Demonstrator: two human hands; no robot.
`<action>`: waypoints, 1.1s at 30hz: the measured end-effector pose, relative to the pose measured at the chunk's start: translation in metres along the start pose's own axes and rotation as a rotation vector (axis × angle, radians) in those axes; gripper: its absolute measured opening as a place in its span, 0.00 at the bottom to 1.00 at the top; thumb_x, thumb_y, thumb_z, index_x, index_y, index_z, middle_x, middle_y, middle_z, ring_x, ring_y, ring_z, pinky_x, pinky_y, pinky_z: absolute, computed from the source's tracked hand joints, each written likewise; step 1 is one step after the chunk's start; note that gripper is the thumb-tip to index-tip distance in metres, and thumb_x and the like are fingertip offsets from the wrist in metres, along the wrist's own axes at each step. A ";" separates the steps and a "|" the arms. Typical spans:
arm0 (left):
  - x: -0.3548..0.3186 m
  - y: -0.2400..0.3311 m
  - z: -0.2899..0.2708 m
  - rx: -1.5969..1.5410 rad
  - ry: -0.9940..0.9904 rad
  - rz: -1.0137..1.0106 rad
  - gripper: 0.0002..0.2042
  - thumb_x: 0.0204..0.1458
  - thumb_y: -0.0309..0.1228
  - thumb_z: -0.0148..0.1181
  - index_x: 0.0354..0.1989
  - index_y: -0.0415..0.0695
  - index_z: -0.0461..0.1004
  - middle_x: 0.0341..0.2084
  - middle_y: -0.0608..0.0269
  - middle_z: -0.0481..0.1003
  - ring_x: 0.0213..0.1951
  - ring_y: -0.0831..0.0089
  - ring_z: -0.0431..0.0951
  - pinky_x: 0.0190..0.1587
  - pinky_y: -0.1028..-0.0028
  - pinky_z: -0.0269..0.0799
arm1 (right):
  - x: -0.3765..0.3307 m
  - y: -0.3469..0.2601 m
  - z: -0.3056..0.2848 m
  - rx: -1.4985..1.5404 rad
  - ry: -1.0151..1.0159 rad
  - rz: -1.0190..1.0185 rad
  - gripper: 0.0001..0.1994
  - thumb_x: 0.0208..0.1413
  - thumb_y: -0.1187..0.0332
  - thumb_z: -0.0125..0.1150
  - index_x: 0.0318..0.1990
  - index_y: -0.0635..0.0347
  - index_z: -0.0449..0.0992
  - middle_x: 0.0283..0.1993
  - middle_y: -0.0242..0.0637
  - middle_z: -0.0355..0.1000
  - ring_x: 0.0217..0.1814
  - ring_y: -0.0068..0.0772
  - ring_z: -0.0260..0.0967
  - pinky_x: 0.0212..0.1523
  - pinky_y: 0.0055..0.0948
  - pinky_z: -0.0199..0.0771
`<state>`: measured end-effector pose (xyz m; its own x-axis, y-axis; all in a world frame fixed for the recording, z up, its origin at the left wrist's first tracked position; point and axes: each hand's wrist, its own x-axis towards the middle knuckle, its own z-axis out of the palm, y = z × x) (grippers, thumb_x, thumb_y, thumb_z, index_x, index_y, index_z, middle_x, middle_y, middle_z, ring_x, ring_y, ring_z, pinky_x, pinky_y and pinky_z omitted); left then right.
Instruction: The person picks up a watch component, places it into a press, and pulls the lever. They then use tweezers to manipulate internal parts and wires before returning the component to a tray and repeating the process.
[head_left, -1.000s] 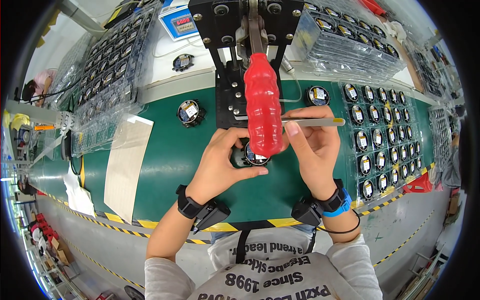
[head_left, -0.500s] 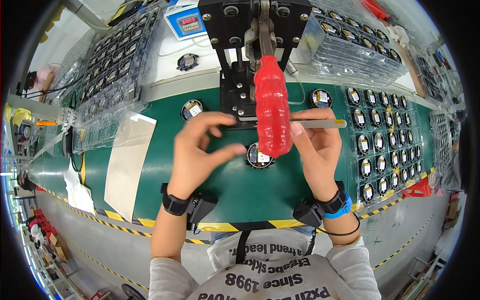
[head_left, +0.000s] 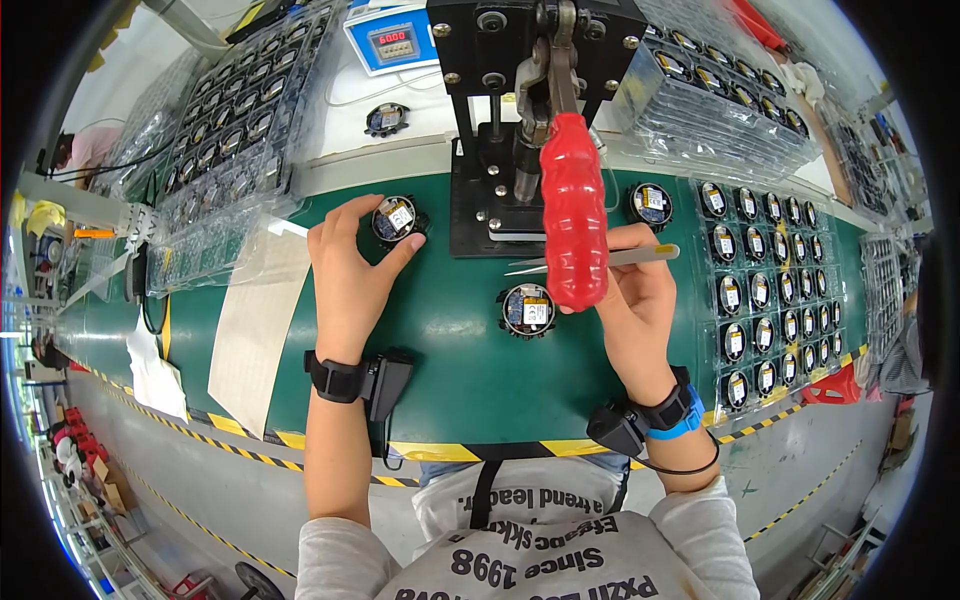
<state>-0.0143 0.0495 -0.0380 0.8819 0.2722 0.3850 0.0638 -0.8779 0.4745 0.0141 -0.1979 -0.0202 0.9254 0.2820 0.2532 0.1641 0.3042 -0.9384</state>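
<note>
On the left of the green mat, my left hand (head_left: 350, 275) has its thumb and fingers around the edges of a round black electronic module (head_left: 396, 219) with a white label. Metal tweezers (head_left: 640, 257) lie in my right hand (head_left: 640, 310), their tips pointing left past the red grip. Part of that hand is hidden behind the red handle (head_left: 574, 215) of a black toggle press (head_left: 485, 195). Below the tweezer tips rests a second round module (head_left: 527, 309), touched by neither hand. Another module (head_left: 651, 203) sits right of the press.
A clear tray (head_left: 745, 315) of several round modules lies at the right. Stacked trays (head_left: 700, 110) stand behind it, more trays (head_left: 225, 130) at the left. A blue counter box (head_left: 392, 42) and a lone module (head_left: 387, 119) are behind the mat. A beige sheet (head_left: 258, 330) lies left.
My left hand has moved left and away from the press, onto the left module. The tweezers' tips have come into sight left of the red handle. The view has shifted slightly.
</note>
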 end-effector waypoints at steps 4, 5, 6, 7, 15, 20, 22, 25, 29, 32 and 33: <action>0.000 0.009 -0.003 -0.656 -0.060 -0.151 0.26 0.43 0.28 0.68 0.52 0.42 0.66 0.43 0.58 0.73 0.40 0.72 0.71 0.42 0.76 0.68 | -0.002 -0.001 -0.001 0.000 -0.048 0.018 0.06 0.58 0.75 0.54 0.40 0.65 0.66 0.32 0.36 0.69 0.30 0.23 0.71 0.31 0.22 0.72; 0.001 0.014 -0.004 -1.007 -0.100 -0.250 0.26 0.45 0.27 0.67 0.53 0.41 0.65 0.43 0.58 0.73 0.39 0.75 0.71 0.40 0.79 0.68 | -0.002 -0.002 0.001 0.021 -0.043 0.005 0.05 0.58 0.75 0.54 0.40 0.65 0.66 0.31 0.36 0.69 0.30 0.24 0.71 0.31 0.22 0.72; 0.001 0.019 -0.005 -1.009 -0.101 -0.250 0.26 0.45 0.27 0.67 0.53 0.41 0.65 0.43 0.58 0.73 0.39 0.75 0.71 0.40 0.79 0.68 | -0.003 -0.003 0.002 0.039 -0.035 -0.007 0.05 0.58 0.75 0.54 0.40 0.65 0.66 0.31 0.37 0.69 0.30 0.24 0.71 0.32 0.22 0.73; -0.001 0.023 -0.008 -1.155 -0.167 -0.286 0.25 0.46 0.26 0.65 0.54 0.41 0.63 0.44 0.57 0.73 0.39 0.78 0.71 0.38 0.81 0.68 | -0.003 -0.003 0.002 0.057 -0.027 -0.019 0.05 0.58 0.75 0.54 0.40 0.65 0.66 0.31 0.37 0.69 0.30 0.24 0.71 0.32 0.23 0.73; -0.011 0.043 -0.007 -1.459 -0.439 -0.404 0.22 0.49 0.21 0.61 0.53 0.41 0.63 0.40 0.61 0.75 0.34 0.85 0.71 0.33 0.86 0.65 | -0.004 -0.004 0.000 0.150 -0.075 -0.005 0.07 0.55 0.78 0.56 0.38 0.66 0.65 0.32 0.41 0.71 0.31 0.27 0.73 0.34 0.26 0.75; -0.018 0.049 0.000 -1.233 -0.478 -0.272 0.20 0.48 0.22 0.61 0.50 0.43 0.65 0.33 0.66 0.77 0.30 0.87 0.70 0.29 0.86 0.63 | -0.007 -0.006 0.005 0.123 -0.094 0.000 0.08 0.53 0.80 0.58 0.35 0.66 0.64 0.33 0.42 0.71 0.33 0.28 0.74 0.35 0.26 0.76; -0.021 0.050 0.001 -1.193 -0.466 -0.194 0.19 0.48 0.22 0.61 0.49 0.43 0.66 0.31 0.68 0.77 0.28 0.88 0.70 0.28 0.86 0.63 | -0.009 -0.007 0.008 0.101 -0.113 0.052 0.08 0.52 0.80 0.59 0.34 0.65 0.64 0.33 0.43 0.71 0.33 0.28 0.74 0.35 0.25 0.76; -0.025 0.049 0.001 -0.950 -0.435 -0.114 0.18 0.45 0.20 0.61 0.46 0.44 0.66 0.28 0.70 0.78 0.26 0.88 0.70 0.24 0.84 0.60 | -0.010 -0.005 0.008 0.054 -0.142 0.078 0.09 0.52 0.80 0.60 0.33 0.65 0.64 0.33 0.42 0.72 0.33 0.28 0.74 0.35 0.25 0.76; -0.026 0.053 0.002 -0.844 -0.377 -0.057 0.20 0.41 0.19 0.61 0.44 0.45 0.65 0.27 0.68 0.79 0.22 0.85 0.70 0.22 0.83 0.59 | -0.010 -0.003 0.008 -0.083 -0.202 0.066 0.10 0.50 0.78 0.63 0.32 0.64 0.65 0.32 0.41 0.73 0.33 0.26 0.75 0.35 0.24 0.76; -0.027 0.054 0.003 -0.825 -0.372 -0.035 0.21 0.40 0.19 0.61 0.45 0.45 0.65 0.29 0.66 0.80 0.21 0.83 0.70 0.22 0.82 0.60 | -0.010 -0.004 0.009 -0.214 -0.248 0.044 0.10 0.49 0.76 0.64 0.30 0.63 0.65 0.31 0.40 0.73 0.33 0.26 0.75 0.34 0.23 0.75; -0.027 0.055 0.003 -0.816 -0.369 -0.023 0.21 0.40 0.19 0.61 0.45 0.46 0.65 0.30 0.64 0.80 0.20 0.81 0.70 0.22 0.81 0.60 | -0.011 -0.002 0.010 -0.208 -0.234 0.035 0.10 0.49 0.76 0.65 0.29 0.63 0.66 0.31 0.40 0.74 0.33 0.25 0.75 0.34 0.23 0.75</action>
<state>-0.0332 -0.0071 -0.0250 0.9876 0.0190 0.1558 -0.1442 -0.2825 0.9484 0.0001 -0.1925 -0.0191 0.8318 0.4981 0.2450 0.2226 0.1050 -0.9692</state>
